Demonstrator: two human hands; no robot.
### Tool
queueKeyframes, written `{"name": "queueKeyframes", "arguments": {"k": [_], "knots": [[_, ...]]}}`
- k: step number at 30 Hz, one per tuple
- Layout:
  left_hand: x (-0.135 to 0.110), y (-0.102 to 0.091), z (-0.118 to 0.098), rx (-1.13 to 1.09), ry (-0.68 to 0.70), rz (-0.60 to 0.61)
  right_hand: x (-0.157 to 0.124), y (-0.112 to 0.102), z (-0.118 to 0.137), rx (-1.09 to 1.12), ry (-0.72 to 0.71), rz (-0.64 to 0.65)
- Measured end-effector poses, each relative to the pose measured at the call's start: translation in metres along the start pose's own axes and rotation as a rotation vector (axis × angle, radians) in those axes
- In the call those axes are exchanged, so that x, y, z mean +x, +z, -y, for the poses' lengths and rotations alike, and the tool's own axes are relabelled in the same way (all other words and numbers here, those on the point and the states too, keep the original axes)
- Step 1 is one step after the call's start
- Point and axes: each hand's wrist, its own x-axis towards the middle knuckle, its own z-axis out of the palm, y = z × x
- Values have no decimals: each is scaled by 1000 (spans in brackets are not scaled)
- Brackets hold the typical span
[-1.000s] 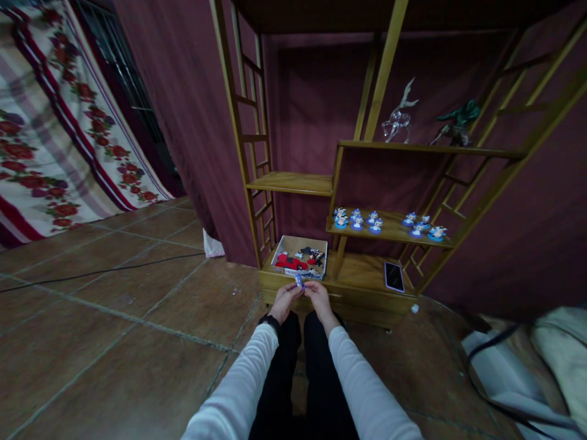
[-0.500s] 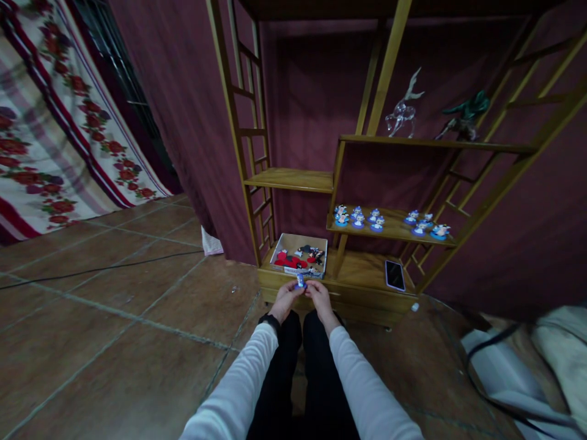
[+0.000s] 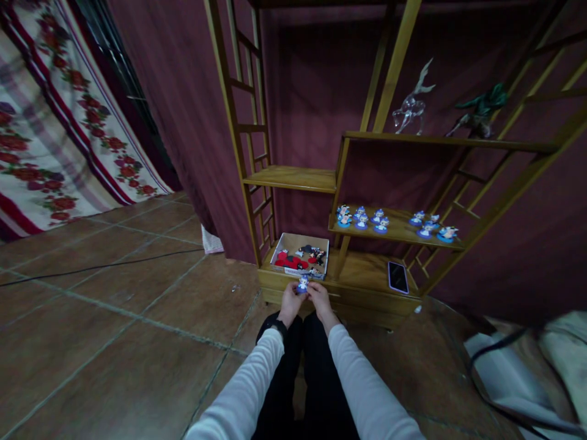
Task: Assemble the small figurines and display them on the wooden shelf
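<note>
A small white and purple figurine (image 3: 303,283) stands upright between my two hands, above my knees and in front of the low shelf. My left hand (image 3: 290,301) grips its base from the left, fingers closed. From the other side my right hand (image 3: 320,297) pinches the base too. Just beyond them a shallow cardboard box (image 3: 300,239) holds red, black and grey pieces. Similar figurines (image 3: 361,221) stand in a group on the left of the middle shelf, with more figurines (image 3: 425,230) on its right.
A wooden shelf unit (image 3: 293,177) rises ahead. On it are a phone (image 3: 398,277), a clear deer ornament (image 3: 410,111) and a dark green statue (image 3: 481,113). A black cable (image 3: 101,267) crosses the tiled floor at left. A grey bag-like item (image 3: 504,366) lies at right.
The figurine has turned so its front faces me more, and it has risen slightly into clearer view. Both hands keep hold of it. The view has shifted a little.
</note>
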Motion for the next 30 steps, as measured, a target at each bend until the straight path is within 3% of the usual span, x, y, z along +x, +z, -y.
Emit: {"name": "queueKeyframes", "arguments": {"k": [13,21,30], "knots": [[8,5,13,-26,-30,-31,8,-2,-3,61,55,-114],[8,-3,8,-187,-142,32,12,5,-4,128,90,-113],[14,0,6,-166,-97,41,13,4,-7,224,119,-89]]}}
